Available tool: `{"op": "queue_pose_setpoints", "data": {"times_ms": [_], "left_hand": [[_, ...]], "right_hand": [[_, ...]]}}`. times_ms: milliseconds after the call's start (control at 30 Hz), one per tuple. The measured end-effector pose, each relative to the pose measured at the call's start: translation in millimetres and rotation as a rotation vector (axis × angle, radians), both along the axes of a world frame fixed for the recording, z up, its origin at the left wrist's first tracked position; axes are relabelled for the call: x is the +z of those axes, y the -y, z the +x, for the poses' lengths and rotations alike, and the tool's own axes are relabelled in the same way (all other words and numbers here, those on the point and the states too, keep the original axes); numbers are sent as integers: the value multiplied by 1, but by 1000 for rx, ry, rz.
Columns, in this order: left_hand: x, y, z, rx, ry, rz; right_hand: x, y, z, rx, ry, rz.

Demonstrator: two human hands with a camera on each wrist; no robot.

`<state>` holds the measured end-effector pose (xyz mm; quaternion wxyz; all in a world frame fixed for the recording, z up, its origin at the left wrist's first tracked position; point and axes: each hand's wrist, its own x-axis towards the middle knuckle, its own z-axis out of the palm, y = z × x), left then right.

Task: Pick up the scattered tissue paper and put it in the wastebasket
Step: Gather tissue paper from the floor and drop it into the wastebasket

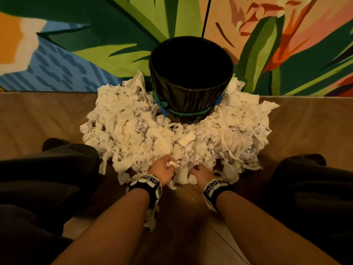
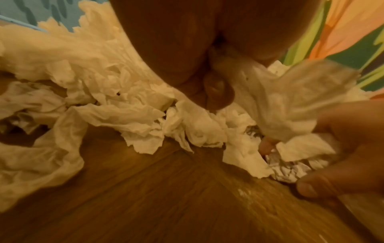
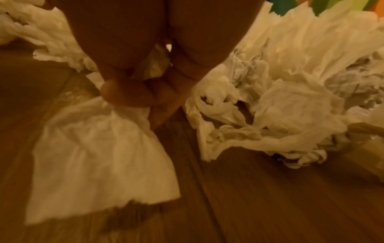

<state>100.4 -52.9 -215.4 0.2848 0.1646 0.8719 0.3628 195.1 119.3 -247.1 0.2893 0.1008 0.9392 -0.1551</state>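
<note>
A black wastebasket with a dark liner and a blue-green band stands on the wooden floor against the painted wall. A wide heap of crumpled white tissue paper lies around its front and sides. At the heap's near edge my left hand grips a wad of tissue in curled fingers. Just to its right, my right hand pinches a white tissue sheet that hangs down over the floor. The right hand also shows at the edge of the left wrist view.
My knees in dark trousers sit on both sides of the heap. A colourful painted wall rises right behind the basket. Bare wooden floor lies between my forearms. Several balls of printed paper are mixed into the heap.
</note>
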Motion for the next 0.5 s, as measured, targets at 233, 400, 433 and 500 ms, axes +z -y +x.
{"op": "queue_pose_setpoints", "data": {"times_ms": [233, 400, 433, 500], "left_hand": [[3, -5, -1, -63, -18, -25], [26, -19, -7, -40, -6, 127], [34, -24, -9, -44, -36, 171], [57, -33, -13, -64, -86, 291]], "right_hand": [[12, -4, -8, -139, -20, -146], [52, -19, -21, -346, -147, -285], [63, -22, -25, -377, -203, -273], [86, -30, -31, -435, -331, -274]]}}
